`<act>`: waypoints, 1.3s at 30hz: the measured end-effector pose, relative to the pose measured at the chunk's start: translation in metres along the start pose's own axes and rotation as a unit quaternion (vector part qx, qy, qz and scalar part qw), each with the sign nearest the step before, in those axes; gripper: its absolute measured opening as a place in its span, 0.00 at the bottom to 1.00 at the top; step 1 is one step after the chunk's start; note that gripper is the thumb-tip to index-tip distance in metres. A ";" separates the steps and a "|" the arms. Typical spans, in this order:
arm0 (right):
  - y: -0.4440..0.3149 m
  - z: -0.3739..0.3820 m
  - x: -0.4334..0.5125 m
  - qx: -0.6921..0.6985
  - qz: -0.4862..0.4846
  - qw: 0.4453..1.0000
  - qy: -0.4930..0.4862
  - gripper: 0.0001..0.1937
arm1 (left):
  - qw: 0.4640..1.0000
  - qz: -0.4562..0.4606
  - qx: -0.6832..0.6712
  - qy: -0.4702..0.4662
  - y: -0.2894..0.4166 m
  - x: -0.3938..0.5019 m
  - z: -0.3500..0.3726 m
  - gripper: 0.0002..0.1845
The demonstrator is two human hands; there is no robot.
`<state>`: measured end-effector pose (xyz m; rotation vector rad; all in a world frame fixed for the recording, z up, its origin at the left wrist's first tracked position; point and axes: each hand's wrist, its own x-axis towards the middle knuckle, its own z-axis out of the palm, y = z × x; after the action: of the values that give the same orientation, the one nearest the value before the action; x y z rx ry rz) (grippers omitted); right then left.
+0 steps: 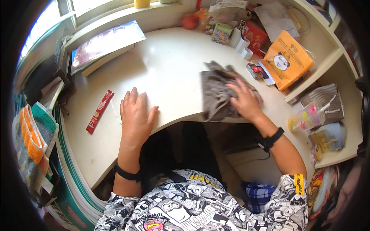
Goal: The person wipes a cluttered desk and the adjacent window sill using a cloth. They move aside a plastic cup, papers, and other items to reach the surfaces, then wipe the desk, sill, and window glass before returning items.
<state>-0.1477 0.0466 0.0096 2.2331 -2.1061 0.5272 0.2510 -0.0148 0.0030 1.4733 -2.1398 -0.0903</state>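
A crumpled grey-brown cloth (216,95) lies on the white desktop (173,72), close to its curved front edge. My right hand (244,99) rests on the cloth's right part with fingers spread, pressing it against the surface; whether the fingers grip any fabric is not plain. Flat on the desk to the left, fingers apart and nothing held, is my left hand (137,115). A red stick sachet (100,112) lies left of that hand, and a thin white strip (116,112) lies between the two.
Books (107,46) stand at the back left. Along the right are a small box (222,33), white holders (242,46), a phone (267,75), an orange paper bag (284,60) and a patterned plastic cup (307,117). Folded towels (34,138) hang at the far left.
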 end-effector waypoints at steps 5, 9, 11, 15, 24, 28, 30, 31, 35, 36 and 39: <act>-0.003 0.000 0.022 -0.005 0.166 0.986 -0.017 0.34 | 1.000 -0.005 -0.004 0.004 0.008 0.001 0.001 0.29; -0.085 0.017 0.067 0.077 -0.054 0.994 -0.062 0.40 | 1.000 -0.021 -0.009 -0.002 0.014 0.003 -0.001 0.31; -0.119 0.029 0.087 0.084 -0.198 0.975 -0.058 0.43 | 1.000 -0.016 -0.021 -0.006 0.016 0.002 -0.006 0.32; -0.105 0.036 0.153 0.063 -0.317 0.938 -0.124 0.40 | 0.997 -0.032 -0.024 -0.060 0.020 0.005 -0.016 0.35; -0.029 0.099 0.381 0.091 -0.134 0.981 -0.104 0.49 | 0.979 -0.086 -0.014 -0.183 0.026 0.027 -0.032 0.39; -0.062 0.126 0.442 0.092 -0.129 0.978 -0.137 0.46 | 0.978 -0.100 -0.023 -0.182 0.023 0.025 -0.030 0.38; -0.081 0.131 0.440 0.102 -0.171 0.974 -0.111 0.44 | 0.980 -0.105 -0.028 -0.165 0.021 0.023 -0.027 0.36; -0.090 0.131 0.431 0.087 -0.172 0.974 -0.119 0.43 | 0.981 -0.109 -0.029 -0.158 0.022 0.022 -0.027 0.35; -0.118 0.102 0.343 0.140 -0.272 0.945 -0.116 0.40 | 0.986 -0.113 -0.044 -0.114 0.024 0.026 -0.030 0.32; -0.125 0.089 0.315 0.154 -0.276 0.939 -0.132 0.40 | 0.984 -0.121 -0.054 -0.118 0.025 0.029 -0.033 0.32; -0.138 0.049 0.248 0.138 -0.291 0.917 -0.233 0.43 | 0.982 -0.154 -0.067 -0.081 0.027 0.036 -0.052 0.31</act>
<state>0.0047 -0.1927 0.0570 3.2288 -1.4100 0.2806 0.2427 -0.0229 0.0709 1.7555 -1.9645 -0.4717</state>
